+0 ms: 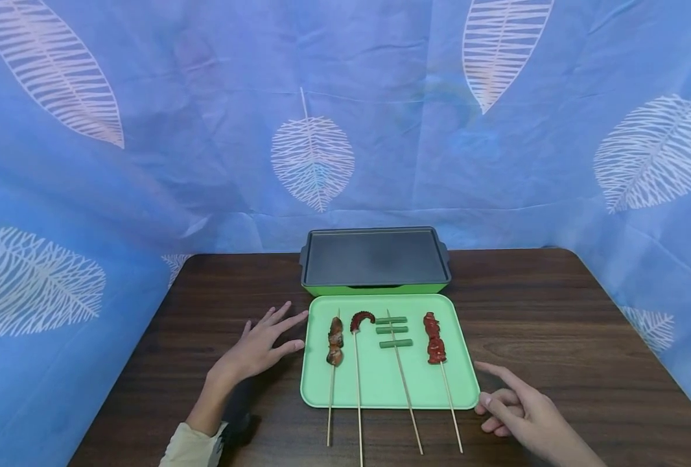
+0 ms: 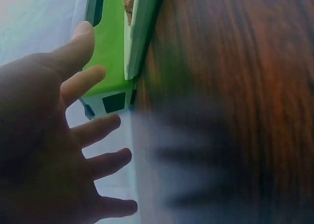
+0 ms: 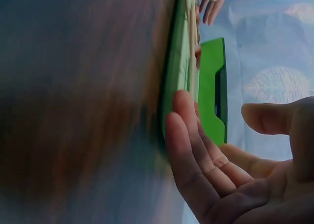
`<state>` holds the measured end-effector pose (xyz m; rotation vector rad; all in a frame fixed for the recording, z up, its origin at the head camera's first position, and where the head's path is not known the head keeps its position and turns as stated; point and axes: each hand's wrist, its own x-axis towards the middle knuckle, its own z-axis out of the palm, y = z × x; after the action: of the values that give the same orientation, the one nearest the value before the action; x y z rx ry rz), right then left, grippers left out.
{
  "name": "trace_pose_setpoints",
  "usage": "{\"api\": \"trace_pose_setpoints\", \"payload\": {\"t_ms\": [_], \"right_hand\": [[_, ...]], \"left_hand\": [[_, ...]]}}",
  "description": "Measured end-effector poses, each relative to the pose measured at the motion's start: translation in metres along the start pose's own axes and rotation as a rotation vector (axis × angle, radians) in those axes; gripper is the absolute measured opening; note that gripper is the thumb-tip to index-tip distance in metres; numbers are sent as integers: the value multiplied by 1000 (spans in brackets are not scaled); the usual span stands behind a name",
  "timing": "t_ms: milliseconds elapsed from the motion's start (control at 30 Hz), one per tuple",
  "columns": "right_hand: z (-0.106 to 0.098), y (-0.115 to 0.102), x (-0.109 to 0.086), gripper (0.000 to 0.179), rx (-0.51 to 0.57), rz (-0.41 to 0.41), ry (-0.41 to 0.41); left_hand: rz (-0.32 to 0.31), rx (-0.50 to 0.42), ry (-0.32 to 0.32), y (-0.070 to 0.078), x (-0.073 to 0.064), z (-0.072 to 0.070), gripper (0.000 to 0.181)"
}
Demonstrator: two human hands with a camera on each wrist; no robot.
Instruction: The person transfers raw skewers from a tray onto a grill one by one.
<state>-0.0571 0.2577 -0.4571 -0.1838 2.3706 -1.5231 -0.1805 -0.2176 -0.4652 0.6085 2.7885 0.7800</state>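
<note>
A light green tray (image 1: 374, 386) lies on the table with several skewers on it, their sticks jutting over its near edge. From left to right they carry browned meat chunks (image 1: 335, 342), a dark red curled piece like a tentacle (image 1: 362, 318), short green bean-like pieces (image 1: 392, 330) and red meat (image 1: 435, 338). Left of the tray, my left hand (image 1: 259, 345) has its fingers spread and holds nothing. My right hand (image 1: 523, 412) is at the tray's near right corner with loosely bent fingers and thumb apart. Whether those fingertips touch the rim, I cannot tell.
Directly behind the tray stands a green grill with a flat dark plate (image 1: 378, 256). The dark wooden table (image 1: 555, 311) has rounded far corners. Blue cloth (image 1: 380, 162) with white leaf prints hangs behind and at both sides.
</note>
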Motion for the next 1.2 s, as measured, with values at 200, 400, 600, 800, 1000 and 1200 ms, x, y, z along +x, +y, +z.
{"api": "trace_pose_setpoints", "payload": {"t_ms": [200,400,600,800,1000,1200], "right_hand": [[8,10,0,66,145,29,-131],[16,17,1,66,244,5,-168],[21,25,4,53,426,-15,-221],[22,25,5,53,479,-8,-214],[27,23,6,61,466,36,-210],[29,26,8,53,521,85,-215]], "left_hand": [[-2,-16,-50,2,8,2,64],[0,-30,-73,3,14,3,65],[-10,-15,-89,6,16,6,65],[1,-9,-102,6,15,9,67],[8,-21,-96,2,13,9,69],[6,-50,-96,2,11,9,72]]}}
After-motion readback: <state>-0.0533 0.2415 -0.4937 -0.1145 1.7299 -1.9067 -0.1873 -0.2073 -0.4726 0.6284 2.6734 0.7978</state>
